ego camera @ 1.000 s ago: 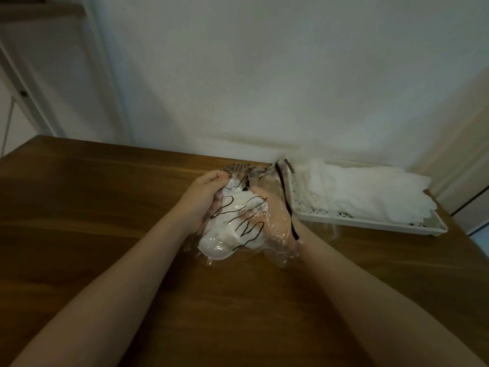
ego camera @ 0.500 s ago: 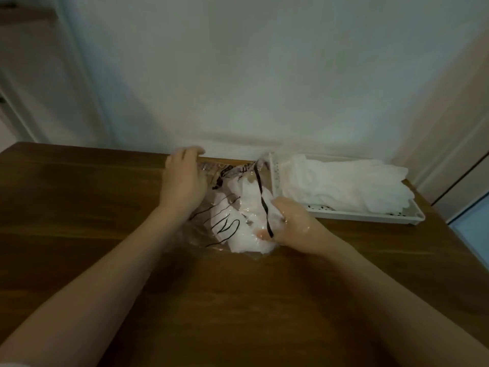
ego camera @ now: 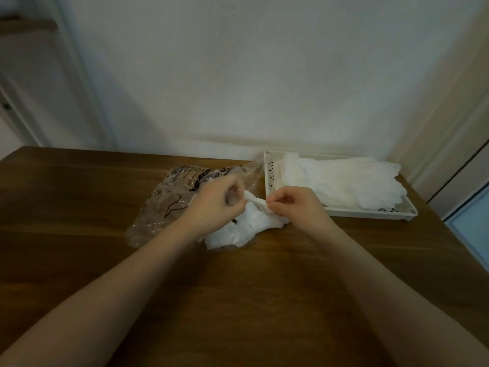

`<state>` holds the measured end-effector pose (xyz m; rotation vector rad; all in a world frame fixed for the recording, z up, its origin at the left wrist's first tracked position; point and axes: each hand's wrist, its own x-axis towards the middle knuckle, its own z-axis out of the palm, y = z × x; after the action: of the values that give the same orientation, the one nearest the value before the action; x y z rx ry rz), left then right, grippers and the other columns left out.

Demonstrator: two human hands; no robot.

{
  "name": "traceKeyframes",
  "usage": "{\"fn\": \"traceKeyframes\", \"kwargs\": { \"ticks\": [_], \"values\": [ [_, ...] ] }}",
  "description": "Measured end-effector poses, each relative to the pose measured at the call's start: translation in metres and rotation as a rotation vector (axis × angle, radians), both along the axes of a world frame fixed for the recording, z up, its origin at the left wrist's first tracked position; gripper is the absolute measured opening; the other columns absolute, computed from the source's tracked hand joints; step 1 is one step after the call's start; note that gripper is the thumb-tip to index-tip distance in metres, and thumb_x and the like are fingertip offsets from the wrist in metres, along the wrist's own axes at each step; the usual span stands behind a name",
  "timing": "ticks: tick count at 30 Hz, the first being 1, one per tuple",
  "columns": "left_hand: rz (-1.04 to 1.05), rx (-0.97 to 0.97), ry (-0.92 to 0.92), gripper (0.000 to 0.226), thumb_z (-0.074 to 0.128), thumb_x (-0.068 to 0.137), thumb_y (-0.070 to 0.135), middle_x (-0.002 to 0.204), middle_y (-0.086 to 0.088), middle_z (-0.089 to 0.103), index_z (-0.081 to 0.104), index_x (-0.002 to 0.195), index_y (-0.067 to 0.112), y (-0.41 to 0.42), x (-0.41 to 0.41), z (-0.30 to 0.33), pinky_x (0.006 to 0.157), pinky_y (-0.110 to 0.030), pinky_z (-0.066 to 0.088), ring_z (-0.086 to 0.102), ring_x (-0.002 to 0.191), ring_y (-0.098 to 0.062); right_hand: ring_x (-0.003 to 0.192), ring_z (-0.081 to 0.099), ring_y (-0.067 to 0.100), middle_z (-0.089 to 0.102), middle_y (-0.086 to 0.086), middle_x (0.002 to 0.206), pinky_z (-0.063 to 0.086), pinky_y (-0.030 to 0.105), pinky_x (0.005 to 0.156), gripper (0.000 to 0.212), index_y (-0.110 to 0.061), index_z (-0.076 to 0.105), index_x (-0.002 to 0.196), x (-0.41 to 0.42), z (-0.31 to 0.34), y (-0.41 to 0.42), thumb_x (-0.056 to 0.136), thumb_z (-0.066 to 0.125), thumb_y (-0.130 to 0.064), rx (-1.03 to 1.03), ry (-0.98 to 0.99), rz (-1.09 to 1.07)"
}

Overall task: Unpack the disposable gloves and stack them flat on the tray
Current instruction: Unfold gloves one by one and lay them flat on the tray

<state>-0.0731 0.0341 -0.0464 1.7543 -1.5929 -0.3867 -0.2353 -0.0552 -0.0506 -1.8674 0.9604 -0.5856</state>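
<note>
A clear plastic glove bag [ego camera: 169, 202] with black print lies crumpled on the wooden table. A wad of white disposable gloves [ego camera: 246, 229] sits at its right end, outside the bag. My left hand [ego camera: 214, 205] and my right hand [ego camera: 296, 205] both pinch a folded edge of one glove [ego camera: 258, 201] just above the wad. To the right, a white perforated tray [ego camera: 268, 181] holds a flat stack of gloves [ego camera: 344, 181].
The table [ego camera: 238, 300] runs to a white wall at the back. Its right edge lies just past the tray, with a door frame beyond. Bare wood stretches to the left and in front of my hands.
The wad of gloves has come out of the bag. My left hand moved from the bag's top down to the wad, and both hands now pinch one glove's edge between them.
</note>
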Motion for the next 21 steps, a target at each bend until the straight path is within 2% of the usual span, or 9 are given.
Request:
{"fn": "traceKeyframes", "kwargs": {
  "ticks": [2, 4, 6, 9, 10, 12, 15, 17, 21],
  "values": [
    [-0.049, 0.039, 0.039, 0.023, 0.054, 0.087, 0.003, 0.096, 0.006, 0.057, 0.052, 0.092, 0.025, 0.005, 0.005, -0.004, 0.08, -0.033, 0.051, 0.058, 0.09, -0.021, 0.083, 0.061, 0.012, 0.065, -0.002, 0.088, 0.051, 0.022, 0.077, 0.014, -0.02, 0.066, 0.095, -0.001, 0.003, -0.002, 0.088, 0.062, -0.008, -0.019, -0.033, -0.065],
    [-0.106, 0.091, -0.083, 0.035, 0.046, 0.086, -0.006, 0.105, 0.006, 0.055, 0.056, 0.104, 0.024, 0.007, 0.007, -0.008, 0.085, -0.026, 0.047, 0.054, 0.099, -0.015, 0.086, 0.059, 0.009, 0.064, -0.002, 0.095, 0.048, 0.02, 0.078, 0.023, -0.016, 0.065, 0.11, -0.001, 0.011, -0.005, 0.092, 0.055, -0.007, -0.06, -0.023, -0.104],
    [-0.139, 0.163, -0.18, 0.043, 0.041, 0.089, -0.007, 0.103, 0.003, 0.054, 0.061, 0.113, 0.022, 0.005, 0.008, -0.009, 0.081, -0.026, 0.045, 0.051, 0.092, -0.011, 0.088, 0.057, 0.007, 0.063, -0.005, 0.097, 0.045, 0.019, 0.079, 0.024, -0.016, 0.069, 0.101, -0.005, 0.019, -0.01, 0.093, 0.05, -0.004, -0.079, -0.058, -0.128],
    [-0.153, 0.306, -0.269, 0.041, 0.039, 0.095, 0.003, 0.097, 0.007, 0.056, 0.06, 0.12, 0.027, 0.002, 0.007, -0.009, 0.065, -0.027, 0.047, 0.052, 0.067, -0.005, 0.094, 0.058, 0.012, 0.063, -0.005, 0.092, 0.048, 0.028, 0.088, 0.028, -0.018, 0.067, 0.083, -0.014, 0.028, -0.018, 0.093, 0.048, -0.001, 0.033, -0.272, -0.104],
    [-0.152, 0.34, -0.301, 0.037, 0.039, 0.095, 0.008, 0.09, 0.008, 0.058, 0.061, 0.117, 0.028, 0.001, 0.005, -0.009, 0.059, -0.025, 0.044, 0.05, 0.06, -0.004, 0.094, 0.059, 0.016, 0.062, -0.002, 0.091, 0.05, 0.031, 0.09, 0.027, -0.016, 0.064, 0.083, -0.017, 0.029, -0.02, 0.094, 0.046, 0.001, 0.136, -0.369, -0.085],
    [-0.14, 0.39, -0.392, 0.026, 0.041, 0.093, 0.017, 0.075, 0.003, 0.06, 0.067, 0.095, 0.02, -0.001, 0.003, -0.009, 0.062, -0.026, 0.043, 0.048, 0.057, -0.007, 0.091, 0.061, 0.021, 0.06, 0.005, 0.09, 0.054, 0.033, 0.084, 0.024, -0.012, 0.059, 0.084, -0.02, 0.03, -0.019, 0.095, 0.043, 0.003, 0.321, -0.496, -0.042],
    [-0.068, 0.416, -0.487, 0.032, 0.043, 0.093, 0.029, 0.063, 0.001, 0.055, 0.06, 0.069, 0.016, -0.004, -0.001, -0.011, 0.07, -0.029, 0.042, 0.047, 0.058, -0.013, 0.087, 0.062, 0.022, 0.056, 0.009, 0.093, 0.057, 0.028, 0.067, 0.026, -0.012, 0.057, 0.083, -0.019, 0.029, -0.013, 0.096, 0.04, 0.003, 0.253, -0.469, -0.061],
    [-0.032, 0.395, -0.478, 0.037, 0.044, 0.095, 0.034, 0.059, 0.0, 0.054, 0.061, 0.067, 0.016, -0.006, -0.003, -0.011, 0.064, -0.027, 0.042, 0.046, 0.054, -0.013, 0.083, 0.061, 0.021, 0.053, 0.008, 0.093, 0.055, 0.025, 0.058, 0.027, -0.013, 0.057, 0.083, -0.019, 0.035, -0.01, 0.096, 0.04, 0.004, 0.24, -0.568, -0.104],
    [0.013, 0.377, -0.334, 0.039, 0.053, 0.092, 0.041, 0.057, -0.002, 0.053, 0.068, 0.072, 0.011, -0.009, -0.007, -0.009, 0.056, -0.024, 0.039, 0.044, 0.051, -0.014, 0.059, 0.055, 0.013, 0.053, 0.004, 0.076, 0.05, 0.02, 0.05, 0.023, -0.013, 0.053, 0.095, -0.03, 0.044, -0.014, 0.093, 0.038, 0.005, 0.645, -1.062, -0.064]
  ]
}}
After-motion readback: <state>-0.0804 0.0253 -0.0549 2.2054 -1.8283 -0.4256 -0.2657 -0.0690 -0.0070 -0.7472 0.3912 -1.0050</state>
